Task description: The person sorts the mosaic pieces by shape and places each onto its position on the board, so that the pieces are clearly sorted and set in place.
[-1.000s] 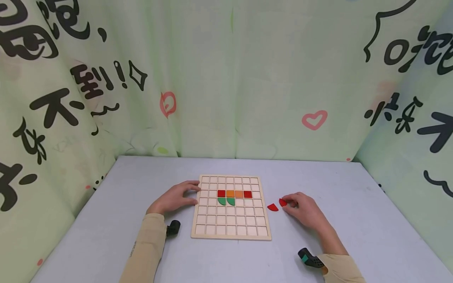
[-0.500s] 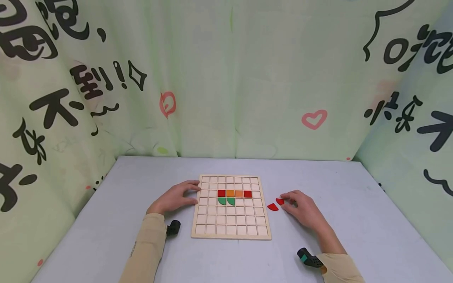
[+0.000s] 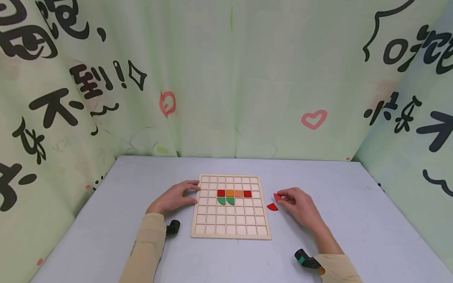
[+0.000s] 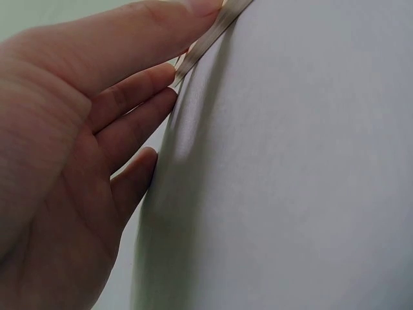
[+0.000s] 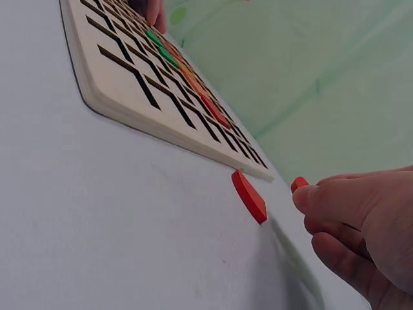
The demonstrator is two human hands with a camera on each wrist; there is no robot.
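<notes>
Between thumb and fingers, my right hand [image 3: 300, 206] pinches a red quarter-circle piece [image 3: 277, 196], raised above the table in the right wrist view. A second red quarter-circle piece [image 3: 272, 207] lies on the table just right of the wooden grid board [image 3: 231, 237]. The fingertips and thumb of my left hand [image 3: 175, 197] rest against the board's left edge. On the board, a row has a red square [image 3: 221, 193], two orange squares [image 3: 234, 193] and another red square [image 3: 247, 194]. Directly below its left half sit two green quarter-circle pieces [image 3: 230, 201].
The board lies on a white table [image 3: 148, 169], backed by a pale green curtain [image 3: 269, 78] with black lettering. Black wrist devices [image 3: 173, 228] are worn at both wrists.
My right hand has moved slightly left and away from me with the red piece, which now hangs just behind the loose red piece. My left hand and the board have stayed put.
</notes>
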